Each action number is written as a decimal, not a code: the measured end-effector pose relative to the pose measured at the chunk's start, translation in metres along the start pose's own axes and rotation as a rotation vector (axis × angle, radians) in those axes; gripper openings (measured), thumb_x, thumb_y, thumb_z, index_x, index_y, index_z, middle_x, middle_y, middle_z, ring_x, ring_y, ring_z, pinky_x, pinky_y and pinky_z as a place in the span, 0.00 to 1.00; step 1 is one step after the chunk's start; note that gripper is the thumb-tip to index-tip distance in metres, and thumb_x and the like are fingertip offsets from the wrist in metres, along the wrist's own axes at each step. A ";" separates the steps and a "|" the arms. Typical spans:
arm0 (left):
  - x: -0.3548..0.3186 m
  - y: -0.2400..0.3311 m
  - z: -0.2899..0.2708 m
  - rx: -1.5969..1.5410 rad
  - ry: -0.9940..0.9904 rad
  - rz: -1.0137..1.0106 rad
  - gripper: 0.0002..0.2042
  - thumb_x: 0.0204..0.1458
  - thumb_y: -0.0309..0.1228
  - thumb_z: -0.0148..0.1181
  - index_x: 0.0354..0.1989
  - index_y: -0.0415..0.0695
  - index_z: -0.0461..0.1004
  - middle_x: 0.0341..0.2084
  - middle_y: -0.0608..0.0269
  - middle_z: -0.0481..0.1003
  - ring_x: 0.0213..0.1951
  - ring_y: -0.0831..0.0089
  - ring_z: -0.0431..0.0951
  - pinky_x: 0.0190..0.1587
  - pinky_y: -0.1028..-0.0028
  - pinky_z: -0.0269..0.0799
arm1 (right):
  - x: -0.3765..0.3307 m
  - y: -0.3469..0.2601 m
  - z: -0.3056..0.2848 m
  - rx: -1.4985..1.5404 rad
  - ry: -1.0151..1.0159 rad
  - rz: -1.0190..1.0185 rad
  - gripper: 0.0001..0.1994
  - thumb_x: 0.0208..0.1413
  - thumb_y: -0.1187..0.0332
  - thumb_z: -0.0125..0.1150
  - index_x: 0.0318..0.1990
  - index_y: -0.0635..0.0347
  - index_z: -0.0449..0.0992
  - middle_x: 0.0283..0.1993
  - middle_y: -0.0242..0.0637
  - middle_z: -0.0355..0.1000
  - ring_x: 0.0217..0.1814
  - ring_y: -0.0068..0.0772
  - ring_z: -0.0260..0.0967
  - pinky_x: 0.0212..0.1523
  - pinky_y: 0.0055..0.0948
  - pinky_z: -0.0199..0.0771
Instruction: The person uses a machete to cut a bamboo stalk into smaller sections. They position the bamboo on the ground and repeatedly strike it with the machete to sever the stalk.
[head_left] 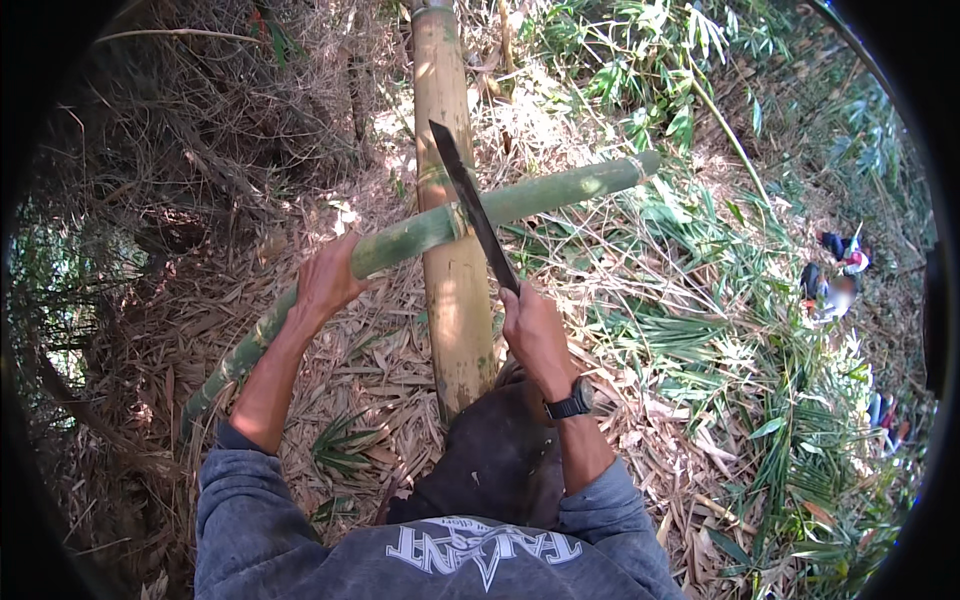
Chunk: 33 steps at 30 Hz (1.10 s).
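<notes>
A green bamboo pole (560, 190) lies slantwise across a thicker yellow bamboo trunk (458, 320), its far end raised to the right. My left hand (328, 275) is wrapped round the green pole, left of the trunk. In my right hand (535, 325) is a machete (470, 195), gripped by its handle, which my fingers hide. Its dark blade points up and to the left, over the pole near a joint where the two bamboos cross. I cannot tell whether the edge touches the pole.
Dry bamboo leaves (390, 350) cover the ground around the trunk. Cut green leafy branches (690, 340) lie to the right. Tangled dry twigs (240, 110) fill the far left. Other people (835, 290) are at the far right, small in view.
</notes>
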<state>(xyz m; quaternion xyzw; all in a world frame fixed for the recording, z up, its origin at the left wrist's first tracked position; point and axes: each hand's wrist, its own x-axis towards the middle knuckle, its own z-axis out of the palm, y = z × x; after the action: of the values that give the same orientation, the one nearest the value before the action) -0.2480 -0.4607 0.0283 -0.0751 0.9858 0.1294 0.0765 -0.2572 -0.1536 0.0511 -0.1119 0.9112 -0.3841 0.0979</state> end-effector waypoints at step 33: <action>0.015 0.007 -0.005 -0.032 -0.117 -0.022 0.26 0.37 0.38 0.73 0.44 0.44 0.67 0.38 0.51 0.78 0.39 0.55 0.80 0.42 0.56 0.75 | 0.005 0.008 0.013 0.050 0.029 0.016 0.11 0.62 0.67 0.49 0.33 0.68 0.68 0.22 0.60 0.69 0.26 0.65 0.68 0.27 0.54 0.65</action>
<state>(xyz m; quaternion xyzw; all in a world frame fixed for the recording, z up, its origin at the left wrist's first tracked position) -0.2641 -0.4573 0.0319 -0.0794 0.9766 0.1483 0.1343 -0.2593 -0.1583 0.0360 -0.0964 0.9035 -0.4075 0.0908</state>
